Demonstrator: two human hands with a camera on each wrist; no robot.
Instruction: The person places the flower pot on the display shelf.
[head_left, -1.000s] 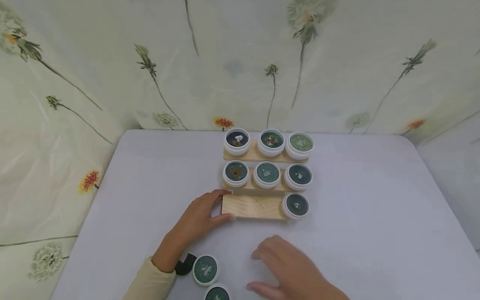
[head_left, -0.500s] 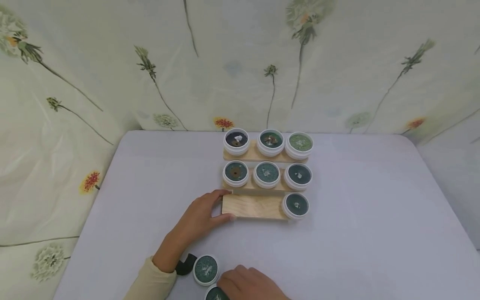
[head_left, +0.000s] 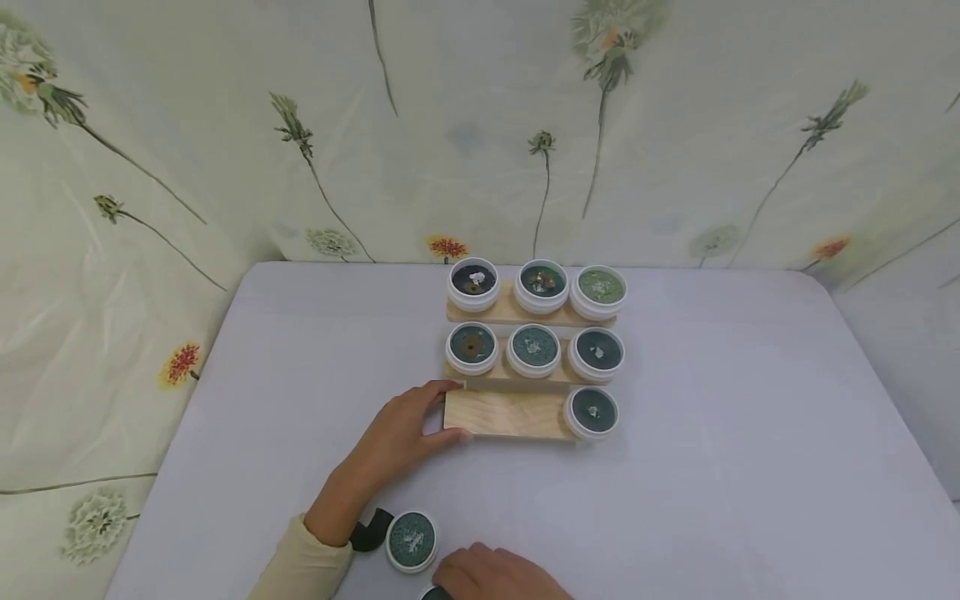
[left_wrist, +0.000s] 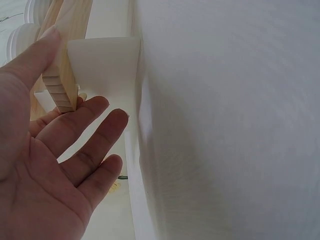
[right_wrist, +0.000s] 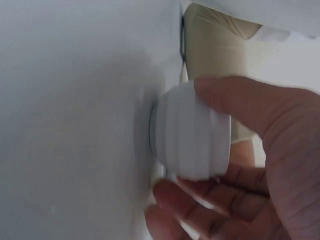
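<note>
My left hand [head_left: 397, 429] pinches the left end of the lowest board on a stepped wooden stand [head_left: 506, 414]. In the left wrist view its thumb lies on one side of the board [left_wrist: 59, 82] and fingers on the other, with the remaining fingers spread loose. At the near edge of the head view, my right hand [head_left: 498, 575] grips a white round jar with dark green contents, mostly covered there. The right wrist view shows that ribbed jar [right_wrist: 190, 132] on its side in frame, between thumb and fingers, its base close to the white tabletop.
Another green-filled jar [head_left: 411, 542] stands beside the right hand, with a black curved piece [head_left: 371, 531] left of it. One jar [head_left: 591, 411] sits at the right of the lowest board. Three jars fill each upper step. A flowered curtain [head_left: 450, 125] hangs behind the table.
My right hand has moved left and toward the near edge and taken hold of the nearer jar, which has shifted slightly nearer. The left hand stays on the stand.
</note>
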